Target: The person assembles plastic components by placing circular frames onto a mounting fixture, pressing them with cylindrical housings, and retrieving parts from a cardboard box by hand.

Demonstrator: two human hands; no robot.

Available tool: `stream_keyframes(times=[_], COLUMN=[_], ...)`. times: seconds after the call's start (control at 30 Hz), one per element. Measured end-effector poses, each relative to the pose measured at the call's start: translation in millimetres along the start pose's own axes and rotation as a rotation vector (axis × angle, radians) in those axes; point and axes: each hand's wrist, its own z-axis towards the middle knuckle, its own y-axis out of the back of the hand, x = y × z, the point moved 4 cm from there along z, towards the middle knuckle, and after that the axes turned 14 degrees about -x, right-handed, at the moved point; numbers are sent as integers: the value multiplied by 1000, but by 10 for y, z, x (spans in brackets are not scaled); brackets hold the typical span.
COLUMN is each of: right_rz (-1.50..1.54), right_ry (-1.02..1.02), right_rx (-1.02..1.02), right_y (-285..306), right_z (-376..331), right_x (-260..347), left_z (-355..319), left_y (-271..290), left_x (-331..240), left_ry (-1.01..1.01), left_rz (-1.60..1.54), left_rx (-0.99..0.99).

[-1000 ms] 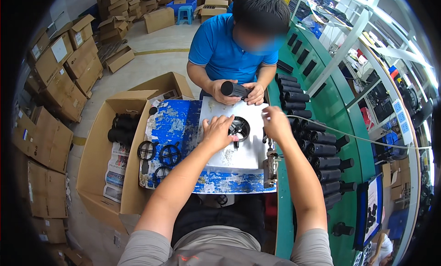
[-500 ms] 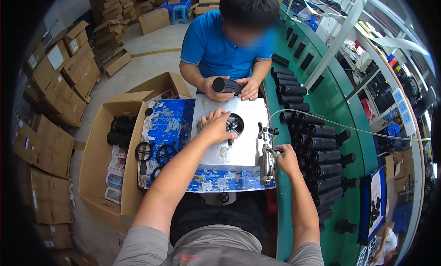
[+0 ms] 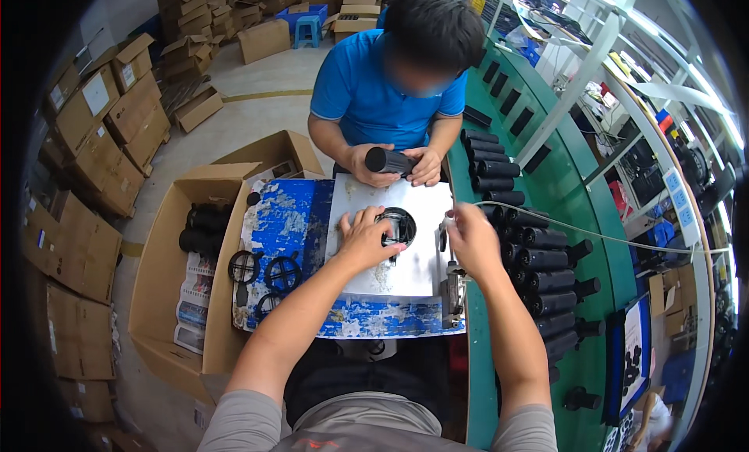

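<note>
On the white plate (image 3: 351, 276) lies a round black ring-shaped part (image 3: 412, 229) with bars across its opening. My left hand (image 3: 363, 240) holds its left side, thumb and index finger bent at the rim. At the plate's right edge stands a metal clamp-like fixture (image 3: 453, 296) with small levers. My right hand (image 3: 474, 241) is closed at the fixture's far end, fingers on a handle there; the hand hides most of it. Several black rings with crossbars (image 3: 282, 273) lie to the left, on the worn blue board (image 3: 273, 210).
Across from me a person in blue (image 3: 382, 85) holds a black cylinder (image 3: 384, 161) in both hands. Black cylinders (image 3: 548, 281) crowd the green bench (image 3: 616, 257) at right. An open cardboard box (image 3: 164, 296) stands at left. A thin hose (image 3: 593, 232) crosses the bench.
My right hand has moved from the fixture's near lever up to its far end. My left hand stays at the black ring, its fingers shifted slightly. The view has tilted a little.
</note>
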Motion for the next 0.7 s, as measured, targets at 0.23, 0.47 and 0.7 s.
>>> stream_keyframes(times=[0.23, 0.47, 0.7], right_rz=[-611, -829, -467], right_ry=[208, 179, 33], right_rx=[389, 364, 322], right_y=[-1610, -1612, -1204], right_z=[459, 462, 327], right_x=[54, 257, 37], left_z=[10, 7, -530], left_y=[-14, -16, 613], left_x=[284, 166, 324], left_ry=[-311, -245, -107], left_rz=[-46, -20, -243], left_rx=[53, 53, -520])
